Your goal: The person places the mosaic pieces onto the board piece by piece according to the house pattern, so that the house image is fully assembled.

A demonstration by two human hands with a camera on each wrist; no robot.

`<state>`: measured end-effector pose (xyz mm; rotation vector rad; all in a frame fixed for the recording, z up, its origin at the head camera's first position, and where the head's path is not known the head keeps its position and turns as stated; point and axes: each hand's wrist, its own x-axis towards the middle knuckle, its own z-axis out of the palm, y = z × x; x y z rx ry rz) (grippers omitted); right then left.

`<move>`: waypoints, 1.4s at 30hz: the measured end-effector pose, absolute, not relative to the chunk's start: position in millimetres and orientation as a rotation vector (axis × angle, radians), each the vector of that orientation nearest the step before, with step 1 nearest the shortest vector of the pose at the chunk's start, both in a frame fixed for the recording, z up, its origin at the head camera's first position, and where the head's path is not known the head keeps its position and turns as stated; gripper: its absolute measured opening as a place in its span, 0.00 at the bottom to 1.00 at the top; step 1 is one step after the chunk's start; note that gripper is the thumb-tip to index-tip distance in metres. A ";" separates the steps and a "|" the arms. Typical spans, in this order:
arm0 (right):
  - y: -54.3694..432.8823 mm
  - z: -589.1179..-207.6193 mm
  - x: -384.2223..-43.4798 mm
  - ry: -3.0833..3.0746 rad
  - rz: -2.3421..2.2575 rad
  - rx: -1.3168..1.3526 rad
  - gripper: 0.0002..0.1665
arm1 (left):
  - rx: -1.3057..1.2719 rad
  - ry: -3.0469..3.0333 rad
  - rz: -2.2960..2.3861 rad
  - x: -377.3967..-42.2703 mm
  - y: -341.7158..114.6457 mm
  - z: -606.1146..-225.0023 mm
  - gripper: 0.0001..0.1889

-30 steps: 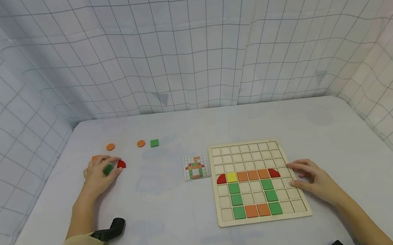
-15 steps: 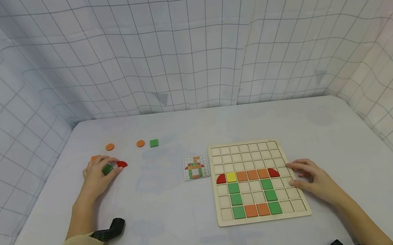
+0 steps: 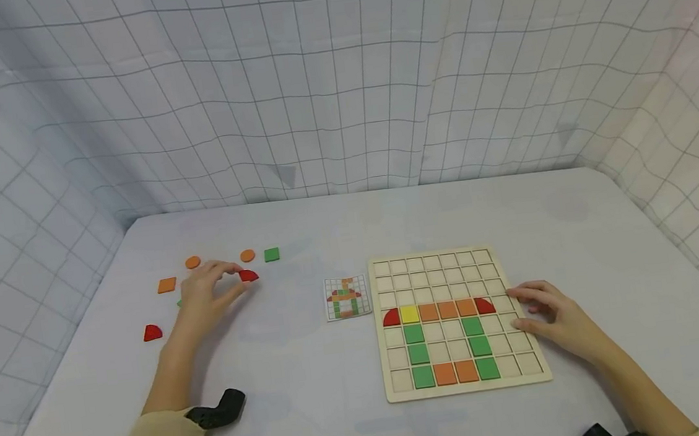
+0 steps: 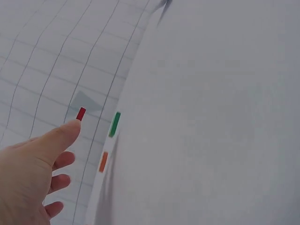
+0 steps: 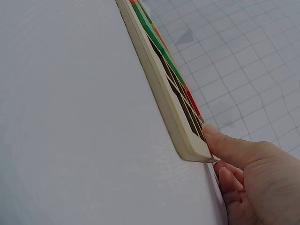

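Observation:
My left hand pinches a red quarter-circle tile between thumb and fingertips, over the table's left side. In the left wrist view the tile shows edge-on beyond the thumb. A wooden grid board lies right of centre, with green, orange, yellow and red tiles set in its lower cells. At the board's right edge rests my right hand, its thumb and index fingertip touching the rim. The right wrist view shows that thumb on the rim, the other fingers bent beside it.
A small pattern card lies just left of the board. Loose tiles lie farther left: orange circles, a green square, an orange square and another red quarter circle. A green tile is mostly hidden behind the left hand.
My left hand has moved right and slightly away from me, taking the red tile from beside the green one. This uncovers the orange square and the other red tile. My right hand stays put.

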<state>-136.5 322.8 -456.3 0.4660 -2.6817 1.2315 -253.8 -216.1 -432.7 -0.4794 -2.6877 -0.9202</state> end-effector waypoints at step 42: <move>325.1 -460.7 -138.5 -2.675 1.239 0.482 0.26 | -1.107 -2.695 -0.796 -236.6 34.3 -434.0 0.16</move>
